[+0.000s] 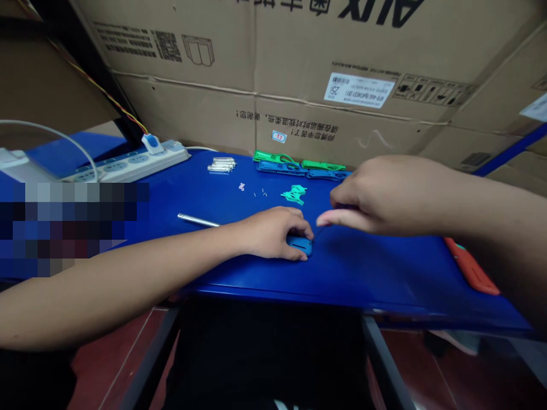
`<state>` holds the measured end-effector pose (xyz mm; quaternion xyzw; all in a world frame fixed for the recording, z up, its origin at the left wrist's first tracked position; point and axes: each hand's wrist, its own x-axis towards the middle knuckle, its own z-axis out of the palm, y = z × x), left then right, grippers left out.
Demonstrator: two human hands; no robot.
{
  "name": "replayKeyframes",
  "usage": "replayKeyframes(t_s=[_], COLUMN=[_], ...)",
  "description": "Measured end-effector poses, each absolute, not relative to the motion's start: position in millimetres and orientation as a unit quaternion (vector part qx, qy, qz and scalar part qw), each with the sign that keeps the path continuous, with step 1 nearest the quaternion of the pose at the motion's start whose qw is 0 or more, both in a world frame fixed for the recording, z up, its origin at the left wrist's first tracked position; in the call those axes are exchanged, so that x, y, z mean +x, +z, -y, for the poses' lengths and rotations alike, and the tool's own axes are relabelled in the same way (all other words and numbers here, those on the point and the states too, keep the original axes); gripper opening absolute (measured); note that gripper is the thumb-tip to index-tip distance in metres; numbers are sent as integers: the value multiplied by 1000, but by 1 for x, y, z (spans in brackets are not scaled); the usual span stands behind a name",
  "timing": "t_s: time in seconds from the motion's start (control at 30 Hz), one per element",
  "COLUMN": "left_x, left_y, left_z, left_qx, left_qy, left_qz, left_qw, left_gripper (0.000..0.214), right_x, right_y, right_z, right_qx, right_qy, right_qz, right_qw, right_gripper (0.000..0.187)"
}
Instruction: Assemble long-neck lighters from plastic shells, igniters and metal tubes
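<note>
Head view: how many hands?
2. The left hand holds the blue piece on the table; the right hand is to its right, over the table. The pixelated patch at far left may hide more.

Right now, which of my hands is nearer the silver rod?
Left: your left hand is just right of the silver rod; your right hand is farther right.

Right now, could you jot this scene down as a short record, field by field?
Left grip: holds a slotted blue piece on the blue table
Right grip: thin tool, mostly hidden, tip near that piece
Behind: small green parts; long green and blue pieces by the cardboard
Left side: silver rod, power strip
Right side: orange-red piece
</note>
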<state>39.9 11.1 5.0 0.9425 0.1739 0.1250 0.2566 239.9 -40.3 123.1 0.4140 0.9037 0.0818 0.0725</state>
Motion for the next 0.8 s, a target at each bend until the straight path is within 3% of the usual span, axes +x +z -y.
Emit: replayKeyframes(t_s=[0.17, 0.3, 0.4, 0.5, 0.6, 0.67, 0.8], left_x=[43, 48, 51, 52, 52, 52, 52], left_y=[5, 1, -4, -8, -8, -8, -6], left_z=[-5, -3, -6, -10, -12, -13, -14], left_qx=[945, 921, 904, 901, 906, 908, 909], left_qy=[145, 205, 227, 224, 214, 205, 188], left_qz=[-197, -166, -140, -138, -128, -125, -128], left_qw=[216, 287, 334, 344, 343, 343, 350], left_gripper=[37, 22, 23, 22, 20, 21, 19], right_x=[218, 214, 222, 232, 236, 234, 230], right_y=[119, 120, 128, 139, 142, 138, 129], right_z=[40, 46, 49, 50, 49, 48, 47], right_qx=[481, 523, 504, 388, 326, 368, 451], right_qy=[148, 147, 119, 48, 36, 86, 160], right_qz=[-863, -837, -852, -919, -943, -924, -875], right_qw=[50, 60, 76, 42, 50, 64, 73], right_gripper=[69, 74, 61, 35, 24, 29, 58])
